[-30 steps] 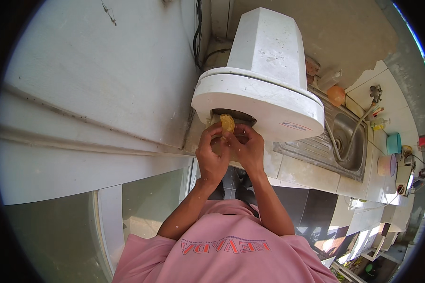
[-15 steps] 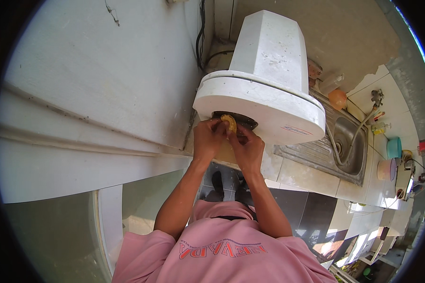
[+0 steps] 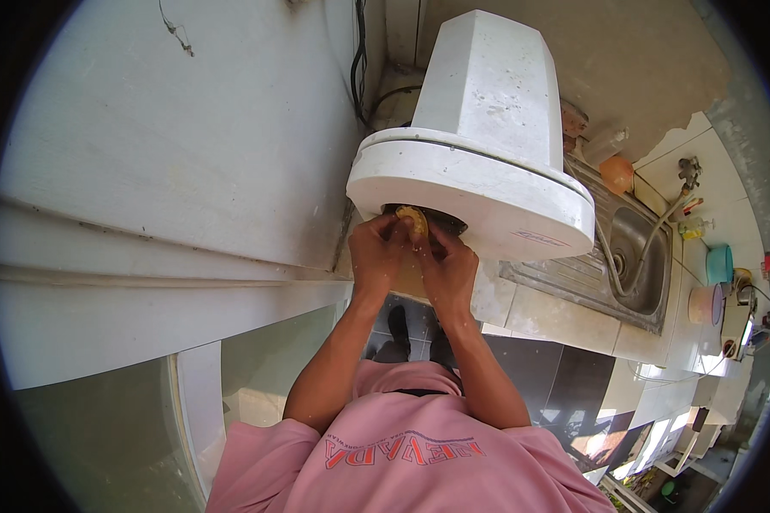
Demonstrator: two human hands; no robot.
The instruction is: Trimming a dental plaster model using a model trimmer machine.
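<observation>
A large white machine (image 3: 487, 85) stands on the tiled counter (image 3: 556, 316), with a dark opening (image 3: 445, 227) on the underside of its rounded body. At that opening I grip a small, ridged yellow piece (image 3: 413, 220) between my two hands; I cannot tell what it is. My left hand (image 3: 376, 252) pinches it from the left, and my right hand (image 3: 445, 269) from the right, with some fingers hidden behind the piece and under the machine's edge. Small pale flecks show around my hands.
A steel sink (image 3: 646, 265) with a hose lies to the right. Beyond it are a tap (image 3: 688, 171), an orange container (image 3: 616, 173), a turquoise tub (image 3: 718, 263) and a pale pink tub (image 3: 705, 303). A pale wall (image 3: 180, 154) and dark cables (image 3: 359, 77) are at the left.
Since a second ago, my left hand and forearm have shifted slightly left and up. The yellow piece sits much the same, slightly more covered by my fingers. The view has shifted a little.
</observation>
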